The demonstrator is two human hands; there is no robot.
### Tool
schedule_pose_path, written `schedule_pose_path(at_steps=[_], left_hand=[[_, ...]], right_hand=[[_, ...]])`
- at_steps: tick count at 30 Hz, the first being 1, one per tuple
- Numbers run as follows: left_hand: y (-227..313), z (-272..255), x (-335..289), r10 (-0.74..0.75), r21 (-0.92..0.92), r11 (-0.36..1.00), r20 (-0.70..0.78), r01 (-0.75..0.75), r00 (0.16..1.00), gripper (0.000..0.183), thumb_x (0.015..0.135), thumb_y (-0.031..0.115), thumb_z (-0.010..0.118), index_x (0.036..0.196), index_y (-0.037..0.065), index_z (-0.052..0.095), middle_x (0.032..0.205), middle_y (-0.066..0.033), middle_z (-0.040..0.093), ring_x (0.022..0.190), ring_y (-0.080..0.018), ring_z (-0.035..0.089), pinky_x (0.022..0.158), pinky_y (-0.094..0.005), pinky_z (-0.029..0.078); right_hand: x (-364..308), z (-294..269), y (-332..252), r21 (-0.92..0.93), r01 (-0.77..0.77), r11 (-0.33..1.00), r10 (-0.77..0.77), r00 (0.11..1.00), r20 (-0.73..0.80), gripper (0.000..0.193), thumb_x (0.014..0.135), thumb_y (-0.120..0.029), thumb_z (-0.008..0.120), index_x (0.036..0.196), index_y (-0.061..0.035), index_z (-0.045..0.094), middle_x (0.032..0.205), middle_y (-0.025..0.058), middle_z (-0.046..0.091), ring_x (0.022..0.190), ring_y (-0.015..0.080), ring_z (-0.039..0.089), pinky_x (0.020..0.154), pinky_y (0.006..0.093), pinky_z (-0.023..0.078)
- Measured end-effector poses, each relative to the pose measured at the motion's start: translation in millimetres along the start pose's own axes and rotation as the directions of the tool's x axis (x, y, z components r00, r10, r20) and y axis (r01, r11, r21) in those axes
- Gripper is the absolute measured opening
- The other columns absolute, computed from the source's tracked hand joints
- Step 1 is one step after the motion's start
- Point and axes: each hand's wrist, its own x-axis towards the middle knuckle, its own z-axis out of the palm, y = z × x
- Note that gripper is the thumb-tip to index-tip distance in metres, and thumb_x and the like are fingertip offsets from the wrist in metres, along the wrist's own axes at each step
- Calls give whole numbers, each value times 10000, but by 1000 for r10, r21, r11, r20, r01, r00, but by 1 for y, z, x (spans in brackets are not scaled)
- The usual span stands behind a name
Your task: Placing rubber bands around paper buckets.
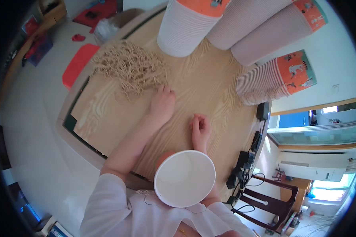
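Note:
A loose heap of knotted tan cord (132, 65) lies on the far left part of the wooden table. My left hand (162, 104) reaches to the heap's near right edge, its fingers bent closed on a cord there; the fingertips are partly hidden. Nearer to me and to the right, my right hand (201, 128) rests low over the table with fingers curled in, and nothing shows between them. Close against my chest stands a paper bucket (185, 179), white inside with a bit of orange outside. Its mouth tilts up and it covers part of my right forearm.
Tall nested stacks of paper buckets (182, 31) fill the table's far side. A shorter stack (261, 81) lies tipped at the right, cord along its side. Black adapters and cables (245, 160) line the right edge. A red stool (80, 65) stands beyond the left edge.

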Motion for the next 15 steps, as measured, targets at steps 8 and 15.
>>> schedule_pose_path(at_steps=[8, 15], left_hand=[[36, -12, -2, 203, -930, 336, 225, 147, 953, 72, 858, 79, 585, 824, 19, 565, 765, -58, 621, 701, -172, 594, 669, -307, 482], [38, 26, -25, 254, -919, 57, 392, 391, 884, 68, 883, 76, 578, 882, 18, 543, 765, -37, 622, 663, -85, 559, 593, -223, 453]], right_hand=[[34, -9, -14, 464, -114, 878, 56, 989, 136, 295, 897, -50, 553, 1190, -56, 519, 1093, 60, 578, 1010, 142, 545, 861, 262, 444], [31, -27, -3, 455, -234, 859, 102, 950, 296, 256, 870, -45, 584, 1126, -33, 600, 941, 21, 594, 850, 103, 567, 765, 237, 461]])
